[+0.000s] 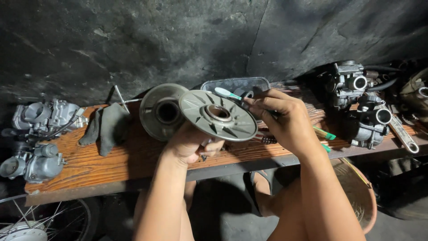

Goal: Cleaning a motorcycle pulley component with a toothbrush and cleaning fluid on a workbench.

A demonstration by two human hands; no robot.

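My left hand holds up a grey round metal pulley disc with radial fins and a brass-coloured centre hole. It grips the disc from below, over the front edge of the wooden bench. My right hand holds a toothbrush with a white and teal head, its bristles at the disc's upper rim. A second, dish-shaped metal disc with a dark centre bore stands tilted on the bench just behind the held one.
Carburettors lie at the left and right ends of the bench. A dark rag, a clear plastic tray, a green-handled tool and a wrench are on it too. A spoked wheel is bottom left, a basin bottom right.
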